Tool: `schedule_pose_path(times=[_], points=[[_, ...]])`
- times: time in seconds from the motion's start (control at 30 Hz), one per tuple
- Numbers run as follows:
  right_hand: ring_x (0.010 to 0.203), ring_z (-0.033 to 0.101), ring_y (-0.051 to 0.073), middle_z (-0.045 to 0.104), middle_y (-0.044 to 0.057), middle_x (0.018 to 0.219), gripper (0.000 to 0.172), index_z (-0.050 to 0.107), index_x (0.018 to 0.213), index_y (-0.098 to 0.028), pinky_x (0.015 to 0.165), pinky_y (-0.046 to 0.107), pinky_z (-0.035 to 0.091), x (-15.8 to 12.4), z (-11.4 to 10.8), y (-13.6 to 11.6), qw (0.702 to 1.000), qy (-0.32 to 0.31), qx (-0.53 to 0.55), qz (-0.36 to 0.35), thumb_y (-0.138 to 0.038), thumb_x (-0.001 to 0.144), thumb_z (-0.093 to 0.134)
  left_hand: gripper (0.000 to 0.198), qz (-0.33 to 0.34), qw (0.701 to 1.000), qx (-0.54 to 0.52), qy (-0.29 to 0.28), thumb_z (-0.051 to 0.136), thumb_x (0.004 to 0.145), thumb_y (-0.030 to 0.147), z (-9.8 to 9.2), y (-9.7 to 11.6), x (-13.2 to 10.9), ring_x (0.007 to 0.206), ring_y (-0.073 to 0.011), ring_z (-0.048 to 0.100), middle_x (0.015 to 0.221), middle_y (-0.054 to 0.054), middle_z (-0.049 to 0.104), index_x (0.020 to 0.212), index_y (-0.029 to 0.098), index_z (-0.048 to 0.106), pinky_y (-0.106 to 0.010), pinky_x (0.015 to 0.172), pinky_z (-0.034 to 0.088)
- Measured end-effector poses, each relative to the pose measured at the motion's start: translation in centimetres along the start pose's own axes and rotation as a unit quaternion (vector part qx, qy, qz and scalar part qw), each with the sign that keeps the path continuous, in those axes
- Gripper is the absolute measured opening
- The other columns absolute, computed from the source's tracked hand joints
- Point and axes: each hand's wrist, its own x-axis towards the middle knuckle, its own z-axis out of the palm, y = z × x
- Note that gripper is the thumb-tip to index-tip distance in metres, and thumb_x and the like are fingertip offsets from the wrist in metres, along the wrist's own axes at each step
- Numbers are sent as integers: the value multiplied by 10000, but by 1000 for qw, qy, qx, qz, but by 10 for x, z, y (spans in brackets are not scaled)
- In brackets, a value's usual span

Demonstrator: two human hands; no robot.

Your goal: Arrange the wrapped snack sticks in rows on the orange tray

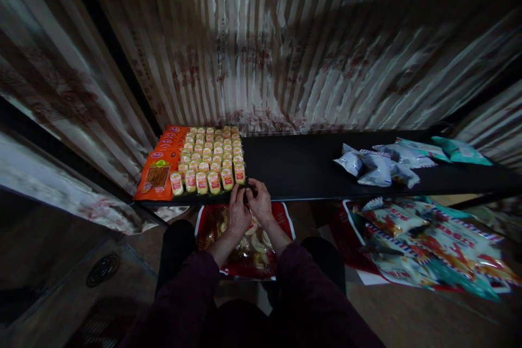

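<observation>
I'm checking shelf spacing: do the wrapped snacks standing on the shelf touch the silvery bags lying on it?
Apart: the head view shows a wide stretch of black shelf between the wrapped snacks and the silvery bags.

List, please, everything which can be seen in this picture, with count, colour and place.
Shelf: one, black, across the middle
Orange packets: several, orange, shelf's left end
Wrapped cakes: many, yellow with red-and-white labels, rows beside the orange packets
Silvery bags: several, silver-white, right part of shelf
Teal bags: about two, teal, shelf's right end
Red container: one, red, below shelf, centre
Wrapped pieces: uncounted, pale yellow, inside it
Second container: one, red, lower right
Snack bags: several, white, teal and orange, in the second container
Striped sheeting: uncounted, brown and whitish, behind
Floor fitting: one, dark, lower left
Sleeves: two, dark purple, bottom
Left hand: one, shelf's front edge
Right hand: one, beside it; grasp unclear
</observation>
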Motion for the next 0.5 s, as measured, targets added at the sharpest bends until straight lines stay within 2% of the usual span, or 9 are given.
schedule_pose_path(times=[0.17, 0.27, 0.37, 0.43, 0.5], points=[[920, 619, 191, 675, 86, 984, 232, 633, 960, -186, 888, 347, 489, -26, -1, -9, 1000, -20, 21, 0, -228, 807, 464, 431, 7, 1000, 6, -22, 446, 800, 74, -5, -2, -14, 1304, -231, 431, 1365, -148, 481, 1214, 139, 548, -427, 1113, 360], [907, 621, 192, 682, 91, 968, 242, 644, 945, -179, 858, 327, 491, -43, -1, -8, 1000, -28, 5, 0, -225, 817, 443, 404, 21, 998, 13, -50, 443, 823, 112, -7, -5, -27, 1327, -218, 403, 1413, -164, 428, 1215, 109, 539, -385, 1119, 351], [906, 624, 192, 689, 76, 960, 250, 651, 940, -186, 863, 332, 485, -61, 1, 4, 999, -46, -25, 3, -199, 814, 436, 396, 29, 996, 34, -83, 457, 813, 111, -7, -14, -45, 1359, -212, 360, 1453, -147, 389, 1195, 124, 558, -375, 1124, 342], [918, 630, 191, 695, 67, 960, 248, 659, 929, -191, 873, 333, 483, -76, 5, 19, 995, -89, -46, 10, -166, 793, 453, 407, 11, 993, 56, -108, 458, 792, 85, -6, -28, -60, 1354, -217, 368, 1436, -135, 420, 1176, 147, 577, -400, 1123, 340], [909, 644, 181, 709, 66, 965, 260, 672, 907, -195, 857, 310, 490, -96, 9, 36, 985, -157, -62, 37, -113, 751, 481, 393, -38, 988, 83, -127, 482, 766, 75, -7, -46, -76, 1318, -237, 421, 1369, -153, 494, 1134, 142, 604, -432, 1110, 350]])
